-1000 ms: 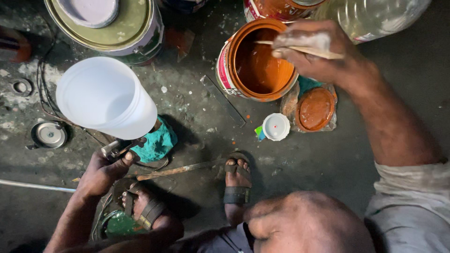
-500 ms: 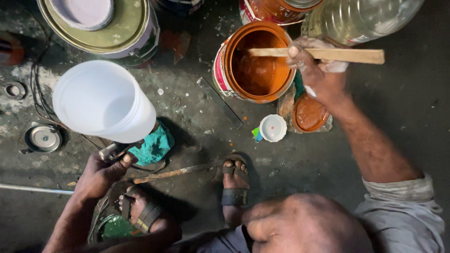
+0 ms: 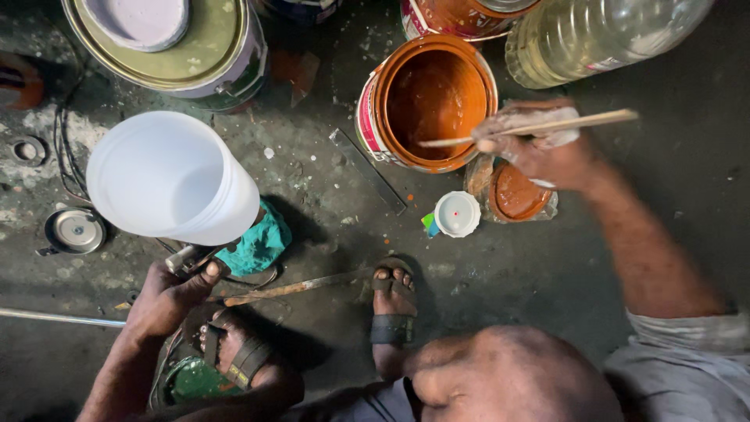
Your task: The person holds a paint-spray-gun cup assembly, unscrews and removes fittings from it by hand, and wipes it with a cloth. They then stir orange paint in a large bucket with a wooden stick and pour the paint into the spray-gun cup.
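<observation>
My right hand (image 3: 539,144) grips a thin wooden stick (image 3: 598,120) whose tip dips into an open can of orange-brown paint (image 3: 430,101). The can's orange-smeared lid (image 3: 516,195) lies just under that hand. My left hand (image 3: 168,297) rests low on the floor with its thumb against a small metal tool (image 3: 183,259) beside a teal rag (image 3: 254,244). Whether the left hand grips the tool is unclear. A big empty white plastic tub (image 3: 168,176) stands just above the left hand.
A large paint tin with a pale lid (image 3: 168,43) sits top left and a clear plastic bottle (image 3: 601,35) top right. A white cap (image 3: 457,213), a metal strip (image 3: 367,170), a rusty rod (image 3: 293,287) and my sandalled feet (image 3: 391,312) are on the dirty floor.
My right hand has drawn back to the right of the can and swung the stick, so its tip now dips into the paint. The left hand stays put.
</observation>
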